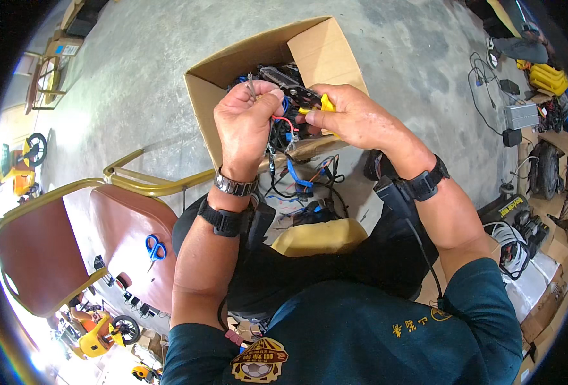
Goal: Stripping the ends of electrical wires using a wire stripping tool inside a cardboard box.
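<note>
My left hand [242, 128] is closed, pinching a cable whose grey end [251, 86] sticks up past the thumb. A red wire [288, 120] curves out beside those fingers. My right hand [359, 119] is wrapped round yellow-handled pliers [326, 104], their dark jaws pointing toward the left hand. The exact type of pliers is hard to make out. Both hands are over an open cardboard box [329, 54] that holds a tangle of dark wires and parts. More wires with a blue strip [300, 176] hang at the box's near side, between my knees.
Left of me stands a folding chair [130, 212] with blue-handled scissors [156, 249] on its seat. At the right lie a silver box-shaped unit [522, 116], black cables, a tyre [545, 169] and a coiled white cable [507, 249]. Small yellow vehicles [98, 337] stand farther left.
</note>
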A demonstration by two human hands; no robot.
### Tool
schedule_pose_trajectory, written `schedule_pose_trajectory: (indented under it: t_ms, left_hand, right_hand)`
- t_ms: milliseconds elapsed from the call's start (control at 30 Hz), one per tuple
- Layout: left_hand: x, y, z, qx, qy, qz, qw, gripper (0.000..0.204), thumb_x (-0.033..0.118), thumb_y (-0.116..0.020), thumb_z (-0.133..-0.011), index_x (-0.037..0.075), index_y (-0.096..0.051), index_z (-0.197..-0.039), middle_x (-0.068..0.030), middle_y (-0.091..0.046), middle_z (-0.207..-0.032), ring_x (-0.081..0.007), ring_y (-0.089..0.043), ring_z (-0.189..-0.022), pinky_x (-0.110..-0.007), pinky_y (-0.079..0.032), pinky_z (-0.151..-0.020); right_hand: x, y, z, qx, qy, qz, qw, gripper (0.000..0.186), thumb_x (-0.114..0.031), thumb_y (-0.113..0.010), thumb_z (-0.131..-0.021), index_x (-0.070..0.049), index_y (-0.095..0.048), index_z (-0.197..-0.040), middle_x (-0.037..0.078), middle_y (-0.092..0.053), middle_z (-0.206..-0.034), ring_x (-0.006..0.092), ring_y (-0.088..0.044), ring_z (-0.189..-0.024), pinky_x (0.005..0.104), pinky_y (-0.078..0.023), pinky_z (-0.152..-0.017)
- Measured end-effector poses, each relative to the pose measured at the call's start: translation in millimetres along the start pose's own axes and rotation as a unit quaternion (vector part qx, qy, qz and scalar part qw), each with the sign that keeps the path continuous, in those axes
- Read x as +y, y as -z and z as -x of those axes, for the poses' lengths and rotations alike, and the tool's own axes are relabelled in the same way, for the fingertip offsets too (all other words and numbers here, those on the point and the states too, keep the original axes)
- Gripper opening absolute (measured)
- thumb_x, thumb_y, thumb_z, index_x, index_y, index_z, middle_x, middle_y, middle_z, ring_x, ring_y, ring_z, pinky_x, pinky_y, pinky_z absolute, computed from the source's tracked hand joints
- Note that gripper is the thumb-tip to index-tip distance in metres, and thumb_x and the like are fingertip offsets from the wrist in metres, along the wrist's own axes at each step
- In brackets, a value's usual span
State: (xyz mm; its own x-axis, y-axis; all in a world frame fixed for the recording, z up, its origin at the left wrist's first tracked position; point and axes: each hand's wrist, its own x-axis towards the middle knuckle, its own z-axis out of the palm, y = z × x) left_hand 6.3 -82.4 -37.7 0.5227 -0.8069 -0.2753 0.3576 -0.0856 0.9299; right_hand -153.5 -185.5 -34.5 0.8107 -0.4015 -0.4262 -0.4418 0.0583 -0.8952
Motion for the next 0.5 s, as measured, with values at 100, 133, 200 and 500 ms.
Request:
schedule_pose_trajectory:
  t_ms: [100,133,200,500]
  left_hand:
    - [-0.7,-1.6,1.0,-0.001,0.003,-0.006,1.000,0.006,-0.004,-0.064,-0.082,-0.004,-0.064,-0.088,-0.0039,-0.063,-0.073,-0.0085,-0.057,-0.063,-0.020,-0.045,-0.058]
    - [-1.4,-1.6,0.8,-0.003,-0.004,-0.006,1.000,0.006,-0.004,-0.065,-0.082,-0.004,-0.065,-0.088,-0.0036,-0.063,-0.073,-0.0084,-0.057,-0.063,-0.021,-0.045,-0.058]
    - [-2.8,-0.9,0.7,-0.006,-0.011,-0.007,1.000,0.006,-0.004,-0.065,-0.082,-0.004,-0.065,-0.088,-0.0034,-0.063,-0.073,-0.0083,-0.057,-0.063,-0.021,-0.045,-0.058]
    - [-2.1,-1.0,1.8,-0.006,-0.003,-0.008,1.000,0.006,-0.004,-0.065,-0.082,-0.003,-0.065,-0.088,-0.0030,-0.064,-0.073,-0.0075,-0.057,-0.062,-0.020,-0.046,-0.058]
  right_hand:
    - [1.4,1.3,0.8,-0.003,0.033,0.008,0.999,0.022,-0.006,-0.058,-0.090,0.000,-0.060,-0.111,0.005,-0.067,-0.098,0.0110,-0.060,-0.087,0.0281,-0.049,-0.080]
    - [4.3,0.8,0.0,-0.003,0.033,0.009,0.999,0.022,-0.006,-0.058,-0.090,0.000,-0.060,-0.111,0.005,-0.067,-0.098,0.0110,-0.060,-0.087,0.0281,-0.049,-0.080]
    - [9.1,-1.5,-2.6,0.030,0.046,0.059,0.997,0.023,-0.005,-0.059,-0.088,-0.001,-0.060,-0.111,0.004,-0.067,-0.095,0.0105,-0.058,-0.084,0.0278,-0.048,-0.078]
    - [-5.5,2.0,1.8,0.024,0.035,0.060,0.997,0.018,-0.008,-0.061,-0.089,-0.002,-0.060,-0.105,0.001,-0.061,-0.082,0.0091,-0.052,-0.075,0.0275,-0.045,-0.069]
